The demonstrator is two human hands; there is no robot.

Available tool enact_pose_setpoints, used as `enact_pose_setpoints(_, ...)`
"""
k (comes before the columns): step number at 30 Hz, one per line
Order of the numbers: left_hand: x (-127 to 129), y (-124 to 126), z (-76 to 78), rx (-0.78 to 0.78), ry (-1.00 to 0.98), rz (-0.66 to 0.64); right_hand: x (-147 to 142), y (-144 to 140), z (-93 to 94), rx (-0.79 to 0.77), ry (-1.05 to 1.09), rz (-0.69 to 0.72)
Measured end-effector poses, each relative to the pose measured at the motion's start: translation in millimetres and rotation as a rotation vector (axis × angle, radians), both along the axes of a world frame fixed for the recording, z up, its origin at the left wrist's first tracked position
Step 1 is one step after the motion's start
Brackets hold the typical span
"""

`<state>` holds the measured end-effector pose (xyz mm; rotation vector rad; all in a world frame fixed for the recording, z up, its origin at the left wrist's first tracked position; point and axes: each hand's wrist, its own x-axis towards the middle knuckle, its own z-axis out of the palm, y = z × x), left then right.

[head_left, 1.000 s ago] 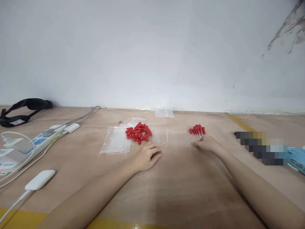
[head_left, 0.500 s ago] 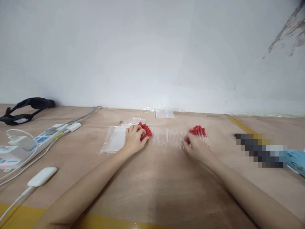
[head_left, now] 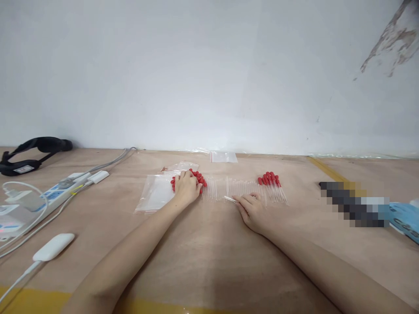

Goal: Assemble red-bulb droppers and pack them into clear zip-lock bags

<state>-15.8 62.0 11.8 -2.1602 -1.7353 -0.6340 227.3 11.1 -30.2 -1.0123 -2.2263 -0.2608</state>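
My left hand [head_left: 186, 189] rests with curled fingers on a heap of red rubber dropper bulbs [head_left: 200, 178], closed round a bulb; its fingertips are partly hidden. Between thumb and fingers, my right hand [head_left: 253, 212] pinches a thin clear glass dropper tube [head_left: 230, 199], its tip pointing left. Just beyond that hand lies a row of clear tubes [head_left: 242, 187] side by side. Another group of tubes [head_left: 210, 189] lies right of the bulb heap. Several droppers with red bulbs fitted [head_left: 270, 179] form a cluster to the right of the row.
Clear zip bags [head_left: 152, 194] lie left of the heap, and another small bag [head_left: 224, 157] is by the wall. A power strip [head_left: 54, 194] with cables, a white charging case [head_left: 54, 247] and a black strap [head_left: 36, 152] occupy the left. A blue packet [head_left: 401, 218] lies far right.
My right hand has moved left and toward me, away from the droppers with bulbs, and now holds a tube tilted out of the row. My left hand stays on the bulbs.
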Motion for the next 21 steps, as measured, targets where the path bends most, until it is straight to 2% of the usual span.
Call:
enact_pose_setpoints(4,-1.8,-7.2,5.9,0.063,-0.061,-0.046,-0.5,-1.9,2.8,-0.047,-0.007,-0.022)
enact_pose_setpoints(8,0.7,-24.6,3.9,0.093,-0.139,-0.222,-1.0,-3.7,5.5,-0.073,0.011,-0.038)
enact_pose_setpoints(11,8.0,-43.5,-8.1,0.006,-0.271,-0.392,-1.5,-6.3,7.6,-0.109,0.042,-0.023)
enact_pose_setpoints(15,17.5,-62.0,-23.6,-0.189,-0.432,-0.519,-4.0,-12.0,10.2,-0.169,0.106,0.008)
enact_pose_setpoints(21,19.9,-63.1,-20.8,-0.240,-0.471,-0.611,-8.4,-17.4,13.1,-0.184,0.076,0.046)
